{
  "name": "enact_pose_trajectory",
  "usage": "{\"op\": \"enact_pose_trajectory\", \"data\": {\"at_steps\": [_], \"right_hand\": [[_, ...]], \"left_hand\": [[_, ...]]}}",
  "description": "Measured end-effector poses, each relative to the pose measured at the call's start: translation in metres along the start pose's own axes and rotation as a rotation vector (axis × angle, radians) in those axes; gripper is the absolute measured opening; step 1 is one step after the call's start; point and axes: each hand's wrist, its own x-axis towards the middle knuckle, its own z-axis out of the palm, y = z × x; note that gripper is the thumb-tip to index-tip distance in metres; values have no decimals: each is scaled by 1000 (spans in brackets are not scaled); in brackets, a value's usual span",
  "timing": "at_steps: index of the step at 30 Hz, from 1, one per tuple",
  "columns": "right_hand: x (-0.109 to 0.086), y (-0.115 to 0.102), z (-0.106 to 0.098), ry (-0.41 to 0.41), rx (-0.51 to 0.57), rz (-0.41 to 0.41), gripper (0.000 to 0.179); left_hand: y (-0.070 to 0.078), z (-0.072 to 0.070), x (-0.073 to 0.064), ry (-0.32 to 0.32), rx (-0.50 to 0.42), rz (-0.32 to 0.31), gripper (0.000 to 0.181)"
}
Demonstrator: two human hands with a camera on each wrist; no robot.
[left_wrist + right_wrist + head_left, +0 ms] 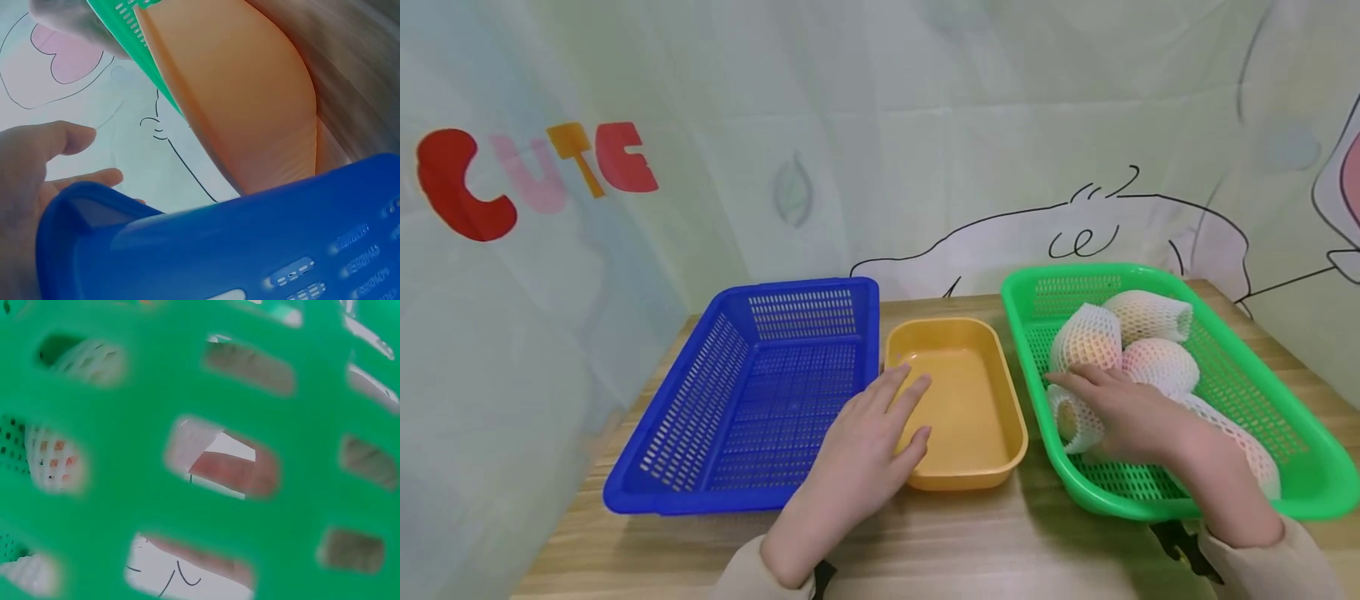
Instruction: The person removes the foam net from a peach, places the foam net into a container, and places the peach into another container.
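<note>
My left hand (865, 442) hovers between the blue basket (741, 502) and the yellow tray (962, 400), fingers spread, holding nothing. In the left wrist view, its thumb and fingers (75, 137) show beyond the blue basket's rim (187, 231). Inside the green basket (1247, 387) lie several round fruits in white foam nets, including an upright netted fruit (1086, 337) and another (1161, 364) beside it. My right hand (1138, 417) reaches over the near-left netted fruit (1075, 421), fingers extended across its top; its thumb is hidden. Basket mesh (144, 425) blocks most of the right wrist view.
The blue basket stands at the left, the yellow tray in the middle and the green basket at the right, on a wooden table (940, 542). A printed cloth (820, 125) with coloured letters and line drawings hangs behind them.
</note>
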Motion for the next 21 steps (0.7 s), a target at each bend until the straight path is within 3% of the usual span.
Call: {"op": "enact_pose_trajectory", "data": {"at_steps": [9, 17, 21], "right_hand": [[4, 0, 3, 25, -30, -42, 79], [5, 6, 22, 112, -149, -56, 70], [9, 5, 26, 118, -182, -51, 69]], "left_hand": [[0, -3, -2, -22, -42, 14, 43], [1, -5, -1, -10, -55, 29, 41], [1, -6, -1, -11, -48, 31, 41]]}}
